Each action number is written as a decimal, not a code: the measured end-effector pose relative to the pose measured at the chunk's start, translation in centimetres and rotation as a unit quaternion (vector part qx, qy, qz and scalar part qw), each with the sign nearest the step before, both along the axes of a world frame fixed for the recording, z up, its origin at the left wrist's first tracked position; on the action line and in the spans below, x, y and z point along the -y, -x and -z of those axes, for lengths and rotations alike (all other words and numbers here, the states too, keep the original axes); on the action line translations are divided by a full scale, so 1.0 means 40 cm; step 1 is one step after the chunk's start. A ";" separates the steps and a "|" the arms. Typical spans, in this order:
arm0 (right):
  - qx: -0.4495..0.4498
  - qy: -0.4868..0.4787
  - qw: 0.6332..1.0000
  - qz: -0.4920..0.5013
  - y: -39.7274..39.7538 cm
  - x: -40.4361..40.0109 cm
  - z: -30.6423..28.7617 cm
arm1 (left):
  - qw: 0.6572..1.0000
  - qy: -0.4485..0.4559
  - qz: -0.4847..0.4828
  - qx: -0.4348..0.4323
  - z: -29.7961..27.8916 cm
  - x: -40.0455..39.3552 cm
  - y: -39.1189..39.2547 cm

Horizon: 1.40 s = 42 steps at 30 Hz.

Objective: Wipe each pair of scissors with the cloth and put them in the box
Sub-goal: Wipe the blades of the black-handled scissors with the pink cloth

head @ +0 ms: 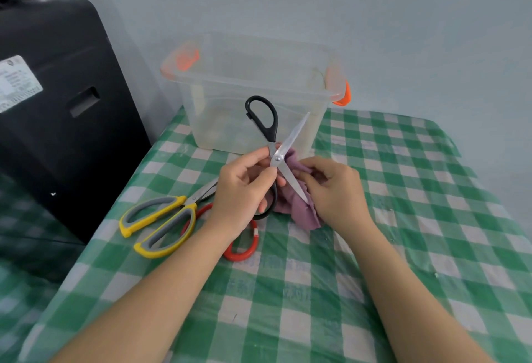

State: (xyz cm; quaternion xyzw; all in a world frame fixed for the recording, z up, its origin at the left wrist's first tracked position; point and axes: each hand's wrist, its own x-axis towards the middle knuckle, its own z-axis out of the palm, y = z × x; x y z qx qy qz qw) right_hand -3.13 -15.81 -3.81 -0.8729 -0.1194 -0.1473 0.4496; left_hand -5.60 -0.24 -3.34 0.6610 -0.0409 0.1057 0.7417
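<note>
A pale wall (374,17) backs the bench (403,218), which wears a green-and-white check cover, likely to spare the top; a black case (57,89) stands off its left edge. The box (230,80), clear with orange clips, sits lidless at the far edge near the left corner, its mouth open to take the scissors within easy reach; it looks empty, though the hazy walls leave that unsure. Yellow scissors (161,224) lie by the left edge and red scissors (244,247) just beside them, partly under the left forearm, seemingly waiting their turn. Above the middle, the left hand (244,189) pinches the black scissors (277,158) near the pivot, fingers curled, with the blades crossed wide open and one handle loop up in front of the box, so that each blade can be reached singly. The right hand (336,189) grips the bunched purple cloth (299,212), fingers curled, against the lower blade, probably to draw along the steel away from the edge. Judged so, wiping of the first pair is in hand, and two pairs remain
</note>
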 end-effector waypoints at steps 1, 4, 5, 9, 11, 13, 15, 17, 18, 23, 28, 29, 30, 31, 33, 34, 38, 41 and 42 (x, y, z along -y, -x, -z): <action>-0.017 -0.020 1.000 -0.015 0.001 -0.001 -0.002 | 1.000 -0.009 0.004 0.002 -0.003 0.001 0.002; -0.084 -0.131 0.986 -0.053 0.004 0.003 -0.019 | 0.999 -0.052 0.006 0.003 -0.004 0.006 0.005; -0.109 -0.186 0.974 -0.069 0.007 0.003 -0.026 | 0.998 -0.060 0.004 -0.002 -0.004 0.008 0.006; -0.162 -0.307 0.933 -0.095 0.016 0.003 -0.042 | 0.998 -0.066 0.000 -0.005 -0.002 0.014 0.007; -0.150 -0.300 0.938 -0.086 0.016 0.002 -0.041 | 0.998 -0.070 0.003 0.002 -0.002 0.015 0.008; -0.142 -0.297 0.941 -0.085 0.014 0.002 -0.040 | 0.998 -0.067 0.006 0.004 0.000 0.016 0.008; -0.148 -0.303 0.936 -0.099 0.013 0.001 -0.040 | 0.998 -0.063 0.008 0.003 0.002 0.018 0.008; -0.155 -0.308 0.932 -0.114 0.014 -0.001 -0.041 | 0.998 -0.058 0.008 -0.001 0.004 0.020 0.007; -0.153 -0.304 0.933 -0.118 0.016 -0.001 -0.042 | 0.998 -0.055 0.009 -0.002 0.004 0.021 0.008; -0.120 -0.298 0.939 -0.124 0.022 -0.012 -0.045 | 0.999 -0.042 0.015 -0.001 0.004 0.023 0.010; -0.081 -0.293 0.947 -0.103 0.026 -0.027 -0.037 | 0.999 -0.031 0.020 -0.005 0.010 0.032 0.014; -0.071 -0.294 0.948 -0.097 0.030 -0.032 -0.036 | 0.999 -0.030 0.022 -0.005 0.010 0.033 0.015; -0.064 -0.297 0.949 -0.090 0.034 -0.036 -0.037 | 0.999 -0.027 0.022 -0.005 0.012 0.034 0.015; -0.059 -0.304 0.948 -0.079 0.036 -0.038 -0.037 | 0.999 -0.024 0.022 -0.006 0.012 0.036 0.014; -0.064 -0.325 0.942 -0.055 0.036 -0.038 -0.039 | 1.000 -0.017 0.018 -0.012 0.015 0.038 0.013; -0.075 -0.328 0.941 -0.042 0.034 -0.037 -0.040 | 1.000 -0.015 0.014 -0.015 0.017 0.038 0.013; -0.140 -0.309 0.940 -0.025 0.022 -0.032 -0.037 | 1.000 -0.023 0.004 -0.006 0.024 0.040 0.008; -0.141 -0.301 0.942 -0.036 0.023 -0.028 -0.040 | 0.999 -0.045 -0.003 0.012 0.026 0.040 0.003; -0.135 -0.297 0.945 -0.036 0.025 -0.028 -0.041 | 0.999 -0.046 -0.004 0.011 0.027 0.039 0.004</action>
